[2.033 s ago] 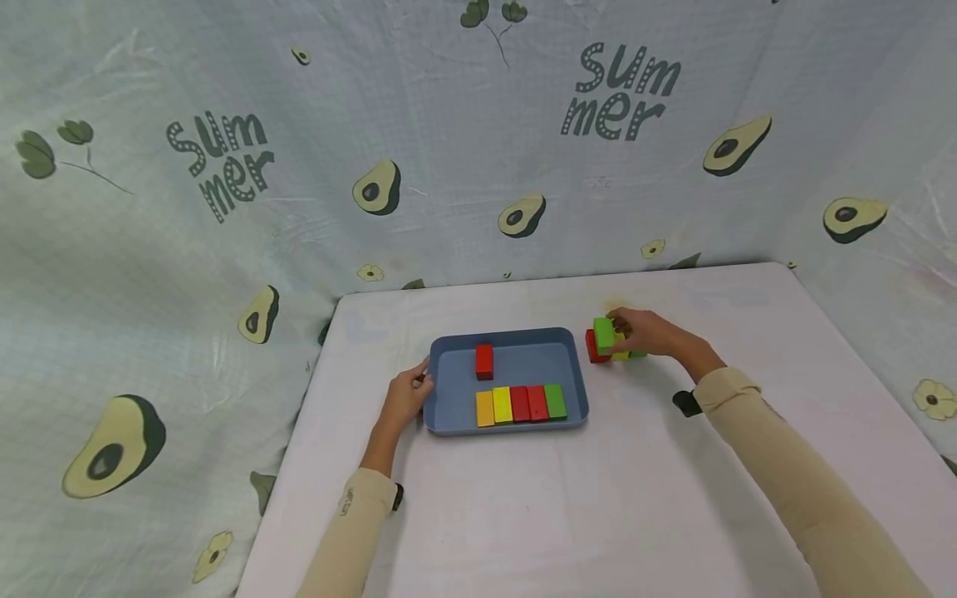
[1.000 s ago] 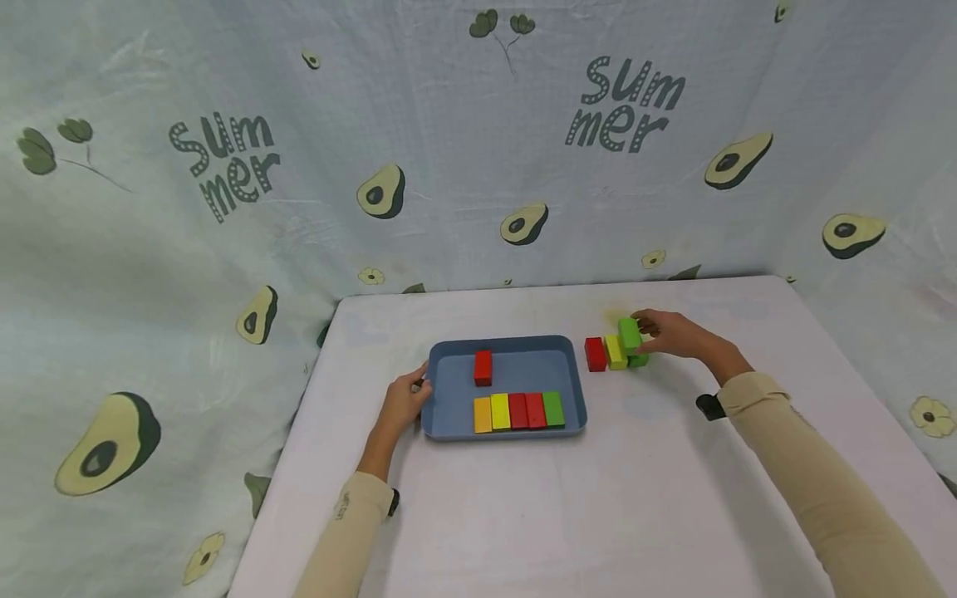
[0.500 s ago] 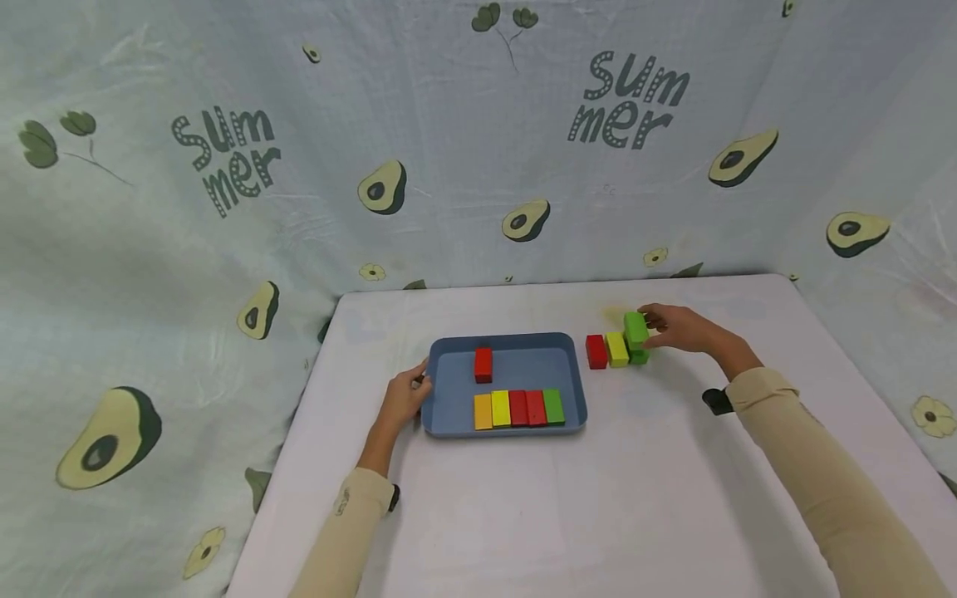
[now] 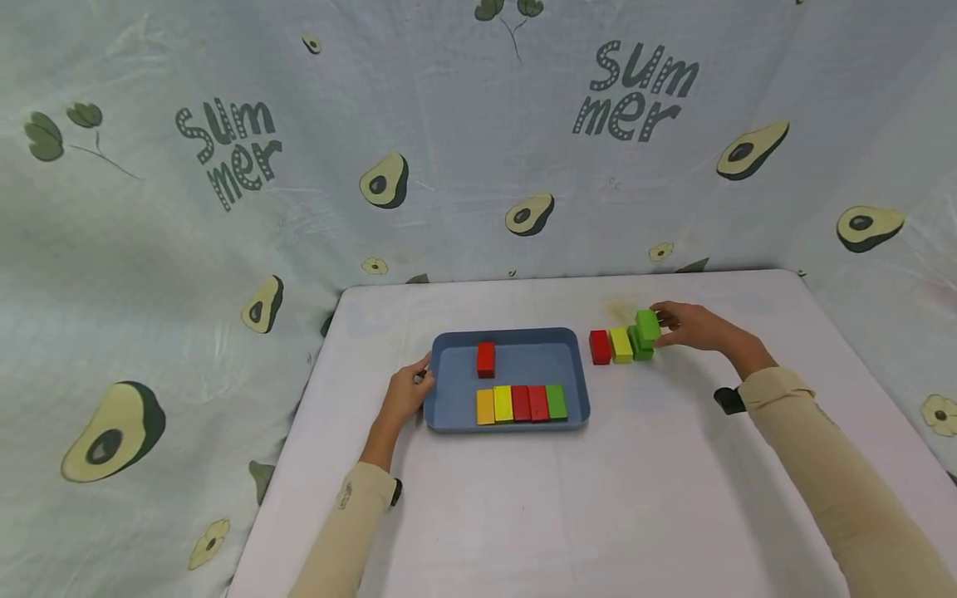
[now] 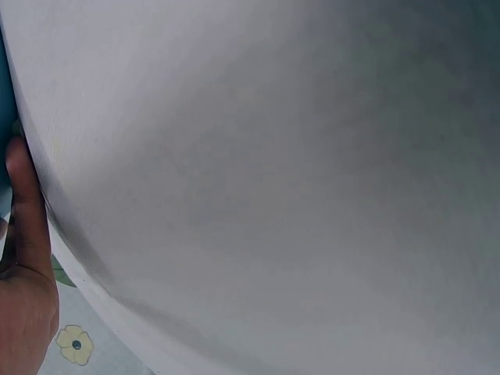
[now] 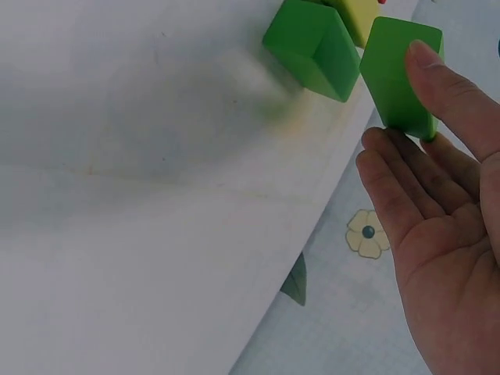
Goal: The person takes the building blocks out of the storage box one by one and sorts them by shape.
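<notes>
My right hand (image 4: 697, 325) pinches a green block (image 4: 648, 324) between thumb and fingers. In the right wrist view, the thumb lies on one face of the held block (image 6: 398, 70), with fingertips at its lower end. Close beside it on the table stands another green block (image 6: 312, 51). To the left of that are a yellow block (image 4: 620, 345) and a red block (image 4: 600, 347). My left hand (image 4: 404, 394) touches the left side of a blue-grey tray (image 4: 432, 407). In the left wrist view, a straight finger (image 5: 30, 211) runs along the tray's side.
Inside the tray, a red block (image 4: 486, 360) stands near the back. Along the tray's front lies a row of several blocks: orange (image 4: 485, 407), yellow (image 4: 503, 404), red and green (image 4: 557, 402). The white table (image 4: 508, 515) meets a patterned cloth (image 4: 449, 124) behind.
My right hand has carried the green block rightward past the red and yellow blocks, over and just beyond the other green block. My left hand keeps its place at the tray.
</notes>
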A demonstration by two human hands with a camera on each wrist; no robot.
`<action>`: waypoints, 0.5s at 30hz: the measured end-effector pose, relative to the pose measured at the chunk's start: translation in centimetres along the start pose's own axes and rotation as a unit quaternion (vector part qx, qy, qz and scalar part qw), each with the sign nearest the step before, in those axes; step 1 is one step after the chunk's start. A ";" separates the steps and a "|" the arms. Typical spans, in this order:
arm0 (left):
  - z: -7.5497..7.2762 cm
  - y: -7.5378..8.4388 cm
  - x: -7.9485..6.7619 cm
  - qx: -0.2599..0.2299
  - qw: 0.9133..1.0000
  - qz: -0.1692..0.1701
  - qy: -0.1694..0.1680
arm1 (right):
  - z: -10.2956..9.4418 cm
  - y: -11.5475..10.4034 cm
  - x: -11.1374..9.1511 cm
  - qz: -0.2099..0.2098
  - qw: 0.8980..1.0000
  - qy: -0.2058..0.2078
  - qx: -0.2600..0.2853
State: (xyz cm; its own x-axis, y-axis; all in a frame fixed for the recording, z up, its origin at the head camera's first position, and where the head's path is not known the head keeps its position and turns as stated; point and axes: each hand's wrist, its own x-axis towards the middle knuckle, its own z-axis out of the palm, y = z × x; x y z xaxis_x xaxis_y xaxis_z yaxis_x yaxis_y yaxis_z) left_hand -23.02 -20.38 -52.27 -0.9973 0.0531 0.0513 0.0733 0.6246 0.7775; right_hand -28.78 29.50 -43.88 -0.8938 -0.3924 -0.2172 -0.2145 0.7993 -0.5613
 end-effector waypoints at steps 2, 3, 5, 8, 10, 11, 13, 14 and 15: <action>0.0 0.1 0.0 -0.004 1.000 -0.001 0.000 | -0.2 0.0 -0.1 -0.001 1.000 0.001 -0.002; 0.0 0.1 0.0 -0.004 1.000 0.000 0.001 | -0.3 0.0 -0.1 -0.001 1.000 0.000 -0.003; 0.0 0.1 0.0 -0.005 1.000 0.002 0.003 | -0.5 0.1 -0.1 0.001 1.000 -0.001 -0.003; 0.0 0.1 0.0 -0.006 1.000 0.000 0.002 | -0.7 0.2 -0.3 0.005 1.000 -0.002 -0.008; 0.1 0.1 0.0 -0.006 1.000 -0.003 0.001 | -0.7 0.1 -0.5 0.008 1.000 -0.002 -0.011; 0.1 0.1 0.0 -0.006 1.000 -0.005 0.001 | -0.7 0.1 -0.6 0.009 1.000 -0.002 -0.013; 0.1 0.1 0.1 -0.005 1.000 -0.006 0.000 | -0.6 0.2 -0.7 0.010 1.000 -0.003 -0.016; 0.1 0.1 0.1 -0.004 1.000 -0.006 0.000 | -0.6 0.3 -0.7 0.011 1.000 -0.004 -0.016; 0.2 0.1 0.1 -0.003 1.000 -0.006 0.000 | -0.6 0.4 -0.7 0.012 1.000 -0.005 -0.017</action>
State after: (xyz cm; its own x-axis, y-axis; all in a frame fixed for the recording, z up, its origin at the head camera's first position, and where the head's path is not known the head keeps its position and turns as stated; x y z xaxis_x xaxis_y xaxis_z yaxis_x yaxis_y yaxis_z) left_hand -23.09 -20.18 -52.28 -0.9980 0.0463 0.0426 0.0621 0.6207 0.7816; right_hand -28.47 30.39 -43.48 -0.8949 -0.3774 -0.2380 -0.2069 0.8237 -0.5279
